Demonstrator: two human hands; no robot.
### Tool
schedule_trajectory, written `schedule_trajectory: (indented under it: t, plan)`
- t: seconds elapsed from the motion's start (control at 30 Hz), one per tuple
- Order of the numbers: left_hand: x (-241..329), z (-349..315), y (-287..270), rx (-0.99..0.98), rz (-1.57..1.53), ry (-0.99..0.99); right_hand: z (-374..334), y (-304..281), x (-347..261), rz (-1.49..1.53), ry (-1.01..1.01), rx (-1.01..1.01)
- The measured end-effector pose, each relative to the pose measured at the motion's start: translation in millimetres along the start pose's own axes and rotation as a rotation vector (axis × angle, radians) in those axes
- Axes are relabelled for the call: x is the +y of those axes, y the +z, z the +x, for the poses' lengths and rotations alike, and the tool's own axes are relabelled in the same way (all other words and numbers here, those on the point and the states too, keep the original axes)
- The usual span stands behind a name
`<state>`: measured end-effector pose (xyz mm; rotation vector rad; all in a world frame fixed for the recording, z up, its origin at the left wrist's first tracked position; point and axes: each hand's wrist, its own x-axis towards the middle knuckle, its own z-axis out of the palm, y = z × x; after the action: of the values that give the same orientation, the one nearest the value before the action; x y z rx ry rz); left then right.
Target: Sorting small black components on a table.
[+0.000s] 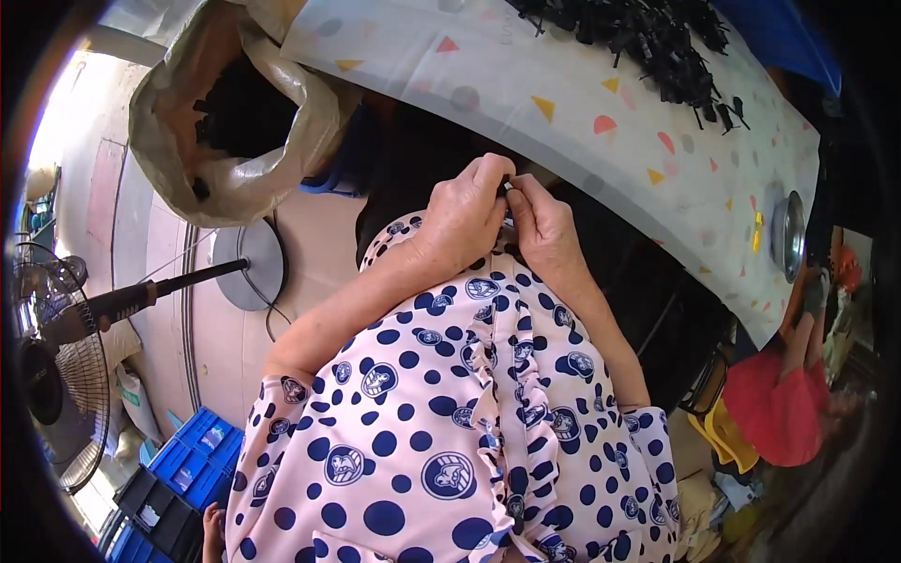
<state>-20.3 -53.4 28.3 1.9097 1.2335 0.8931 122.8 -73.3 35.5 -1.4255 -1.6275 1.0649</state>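
My left hand [462, 214] and my right hand [546, 225] meet in front of my body, near the close edge of the table. Both are closed, thumbs and fingers pinching one small black piece [507, 182] between them. Fingers cover most of it, so its exact kind cannot be made out. On the far part of the table lies a heap of small black pieces [648, 42], thin and strip-like, with a few strays at its near end. To the left, an open woven sack [314, 117] holds more black pieces [246, 108].
A patterned cloth [507, 84] covers the table, with a round metal dish [793, 236] at its right end. On the left stand a fan [70, 375], its round base [249, 266] and blue crates [202, 455]. A person in red [779, 408] is at the right.
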Motion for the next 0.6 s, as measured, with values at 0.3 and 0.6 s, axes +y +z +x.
schedule_trajectory:
  t: [0.3, 0.6]
  plan:
    - [3.5, 0.3, -0.5, 0.024, -0.055, -0.027, -0.7, 1.9, 18.6, 0.142, -0.023, 0.024]
    - [5.5, 8.7, -20.0, -0.052, -1.441, -0.626, 2.1, -9.3, 10.1, 0.603, 0.228, 0.0]
